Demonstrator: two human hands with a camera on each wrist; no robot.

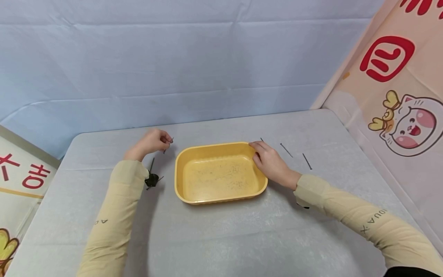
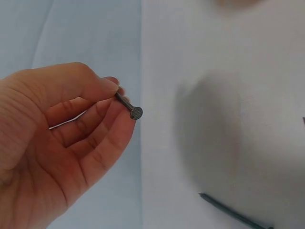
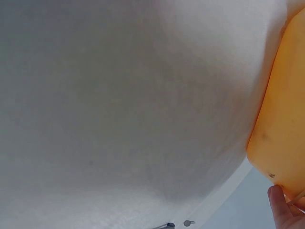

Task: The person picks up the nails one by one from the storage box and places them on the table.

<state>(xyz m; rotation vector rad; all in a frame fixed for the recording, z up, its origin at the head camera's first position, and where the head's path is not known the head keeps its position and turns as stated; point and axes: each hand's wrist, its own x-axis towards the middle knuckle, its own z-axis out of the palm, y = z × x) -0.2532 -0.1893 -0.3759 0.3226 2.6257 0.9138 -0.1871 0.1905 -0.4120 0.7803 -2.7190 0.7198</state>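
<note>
My left hand [image 1: 152, 143] is raised over the table's back left part. Between thumb and fingertips it pinches a dark metal nail [image 2: 126, 101], whose round flat head points away from the fingers. Another nail [image 2: 236, 211] lies on the cloth below that hand in the left wrist view. A shallow yellow plastic basin [image 1: 221, 201] stands on the table, with only dark scuffs or specks on its floor. My right hand [image 1: 271, 161] grips the basin's rim at its back right corner; in the right wrist view a fingertip [image 3: 276, 198] presses by the edge.
Nails lie right of the basin, one [image 1: 286, 150] near the right hand and another [image 1: 307, 161] farther right. A nail [image 1: 152, 164] and a black object [image 1: 151, 179] show beside the left sleeve. A pale cloth covers the table [image 1: 214, 238]; a cloth backdrop [image 1: 207, 69] rises behind.
</note>
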